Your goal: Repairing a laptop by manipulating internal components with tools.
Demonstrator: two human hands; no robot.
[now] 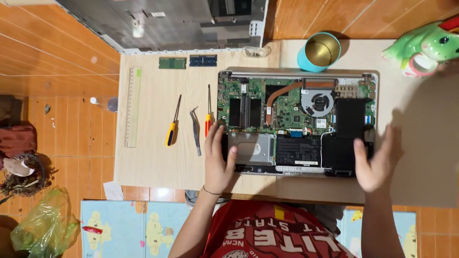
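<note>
- Red shirt [267, 234] of mine fills the bottom edge, closest to the camera, with both forearms reaching up from it to the worktop [153, 162].
- Far left on the wood lies a pale ruler [132, 107], then a yellow-handled screwdriver [172, 122], bent tweezers [195, 130] and a red-handled screwdriver [208, 112], all untouched.
- Above them sit two memory sticks, one green [172, 62] and one blue [202, 60], just below the grey bottom cover [167, 24] (set aside at the top).
- My left hand [217, 160] lies open and flat on the near-left corner of the opened laptop [296, 119], fingers up its left edge, thumb on the silver drive; it grips nothing.
- The laptop is in the middle of the worktop, underside up, with board, fan and black battery bare.
- My right hand [377, 160] is open too, fingers spread at the laptop's right edge (it is blurred, so I cannot tell whether it touches).
- Behind stand a teal cup [319, 51] and a green figurine [425, 48].
- As I judge it, the step in hand is bracing the laptop at both ends; shifting it would call for an even hold on the frame, fingers kept off the board.
</note>
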